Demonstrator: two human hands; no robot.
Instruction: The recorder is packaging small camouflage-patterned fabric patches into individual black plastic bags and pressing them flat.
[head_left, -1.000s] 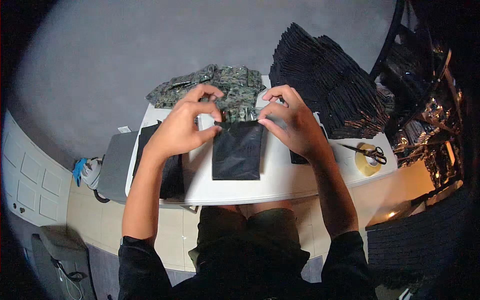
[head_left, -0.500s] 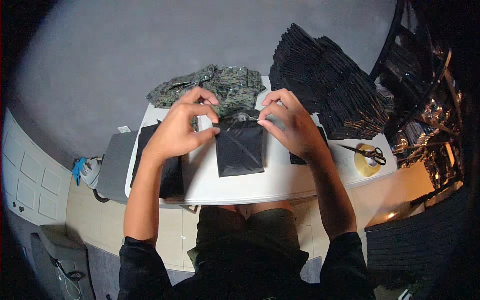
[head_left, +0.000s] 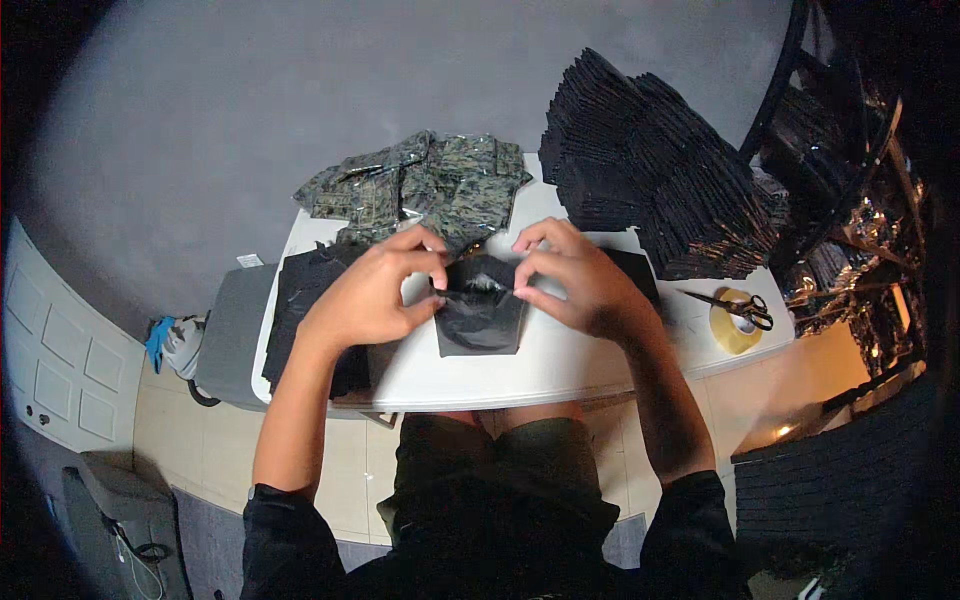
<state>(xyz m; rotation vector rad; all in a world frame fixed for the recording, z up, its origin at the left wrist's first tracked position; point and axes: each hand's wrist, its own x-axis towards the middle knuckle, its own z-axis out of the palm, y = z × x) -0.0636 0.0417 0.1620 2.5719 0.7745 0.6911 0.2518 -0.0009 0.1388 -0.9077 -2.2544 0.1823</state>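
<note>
A clear plastic bag point(head_left: 480, 328) with a folded black cloth item inside lies upright to me on the white table point(head_left: 450, 386). My left hand point(head_left: 388, 288) pinches the left end of the bag's upper edge between thumb and fingers. At the right end, my right hand point(head_left: 578, 283) pinches the same edge. Between the two hands the edge bows, and glossy creases show in the plastic. Just beyond the bag lies a pile of camouflage-patterned items point(head_left: 440, 185) in shiny clear bags.
Dark folded cloth point(head_left: 305, 300) lies at the table's left, with another black piece point(head_left: 630, 272) behind my right hand. A tall stack of black folded items point(head_left: 660, 165) rises at the back right. Scissors point(head_left: 752, 314) rest on a roll of tape point(head_left: 733, 335). A grey chair point(head_left: 232, 335) stands at left.
Both hands have come down toward me, bringing the bag's upper edge over the cloth item. The bag now looks shorter, and more of the camouflage pile shows.
</note>
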